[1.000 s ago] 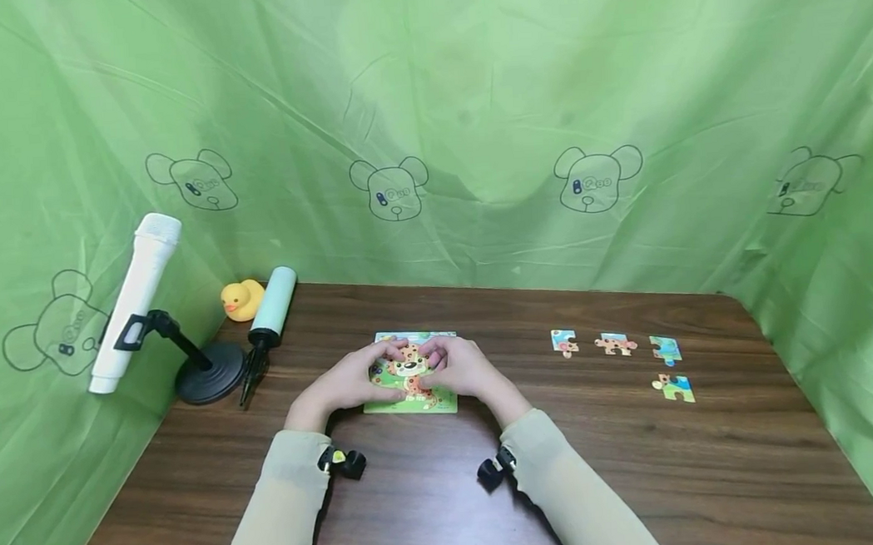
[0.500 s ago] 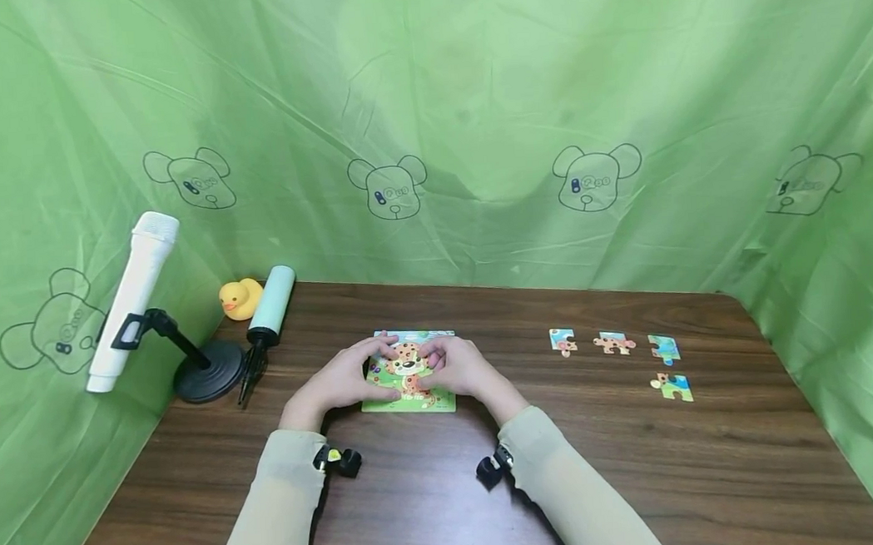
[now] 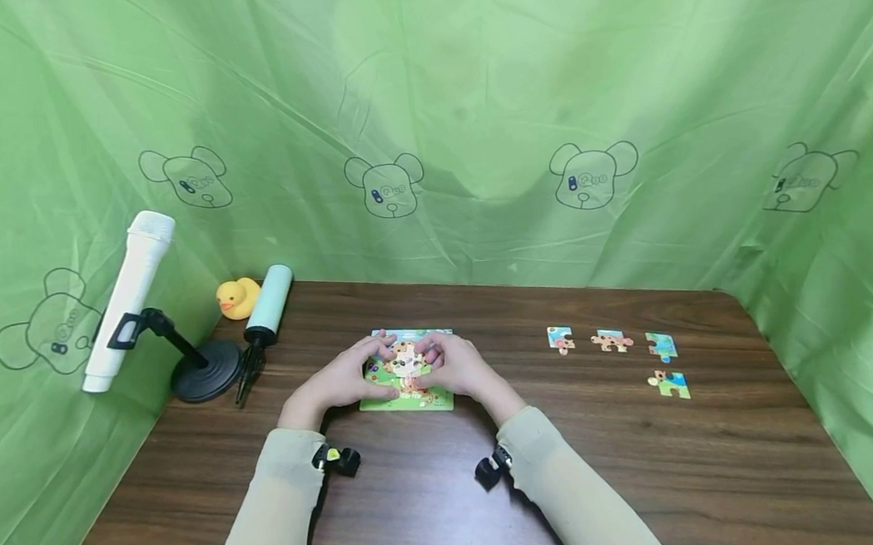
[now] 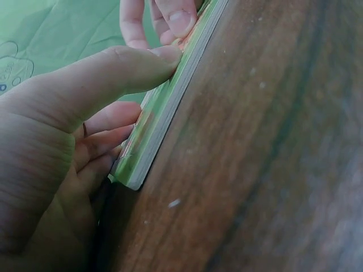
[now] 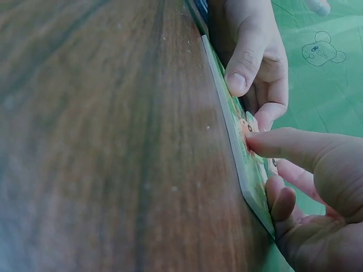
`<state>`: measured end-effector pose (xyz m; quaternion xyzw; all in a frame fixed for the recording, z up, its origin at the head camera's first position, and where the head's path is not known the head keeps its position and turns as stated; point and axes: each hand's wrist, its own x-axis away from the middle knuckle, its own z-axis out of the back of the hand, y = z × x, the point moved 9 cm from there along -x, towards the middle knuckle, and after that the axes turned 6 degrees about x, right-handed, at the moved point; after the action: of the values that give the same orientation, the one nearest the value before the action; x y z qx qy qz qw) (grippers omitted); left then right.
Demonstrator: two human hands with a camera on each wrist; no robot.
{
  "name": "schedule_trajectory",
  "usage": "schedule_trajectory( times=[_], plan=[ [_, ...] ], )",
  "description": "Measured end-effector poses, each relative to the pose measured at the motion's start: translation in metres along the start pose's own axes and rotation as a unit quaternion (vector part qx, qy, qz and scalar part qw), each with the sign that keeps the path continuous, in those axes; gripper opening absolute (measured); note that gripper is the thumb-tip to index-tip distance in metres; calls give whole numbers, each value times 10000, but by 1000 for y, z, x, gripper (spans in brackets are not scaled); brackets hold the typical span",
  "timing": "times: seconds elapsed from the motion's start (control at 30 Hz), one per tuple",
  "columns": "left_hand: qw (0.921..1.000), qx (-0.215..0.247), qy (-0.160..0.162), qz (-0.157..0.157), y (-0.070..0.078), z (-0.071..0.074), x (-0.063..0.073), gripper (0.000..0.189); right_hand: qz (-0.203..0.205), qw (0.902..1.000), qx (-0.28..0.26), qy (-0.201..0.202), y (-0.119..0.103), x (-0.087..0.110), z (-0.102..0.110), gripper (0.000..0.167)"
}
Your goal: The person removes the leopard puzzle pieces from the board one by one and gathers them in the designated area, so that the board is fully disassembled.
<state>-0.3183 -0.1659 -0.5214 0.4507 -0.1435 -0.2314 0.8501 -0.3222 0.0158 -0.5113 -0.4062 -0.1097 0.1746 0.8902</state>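
Observation:
A leopard picture puzzle on a green-edged puzzle board (image 3: pixel 422 403) lies flat on the table, between both hands. My left hand (image 3: pixel 334 380) holds the board's left side, its thumb near the front and its fingers curved along the far left. From the right, my right hand (image 3: pixel 461 366) pinches a puzzle piece (image 5: pixel 250 126) with part of the leopard's face, low over the board. That piece looks slightly raised in the right wrist view. In the left wrist view the left thumb (image 4: pixel 133 68) presses on the board; fingers partly cover the picture.
Several loose puzzle pieces (image 3: pixel 612 341) lie to the right on the brown table (image 3: pixel 569 481). At the left stand a white microphone (image 3: pixel 129 300) on a black stand, a yellow rubber duck (image 3: pixel 238 299) and a light-green hand pump (image 3: pixel 269 299). A green curtain (image 3: pixel 471 95) encloses the table.
The hands stay about the board with only small finger shifts. The leopard's face now catches bright glare. The whole head view has drifted slightly.

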Motion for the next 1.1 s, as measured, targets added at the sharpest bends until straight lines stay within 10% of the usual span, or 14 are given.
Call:
schedule_trajectory(
  times=[1.1],
  plan=[
    [10000, 58, 37, -70, -2, 0, -1, 48, 202, 9995, 204, 94, -17, 1, -2, 48]
  ],
)
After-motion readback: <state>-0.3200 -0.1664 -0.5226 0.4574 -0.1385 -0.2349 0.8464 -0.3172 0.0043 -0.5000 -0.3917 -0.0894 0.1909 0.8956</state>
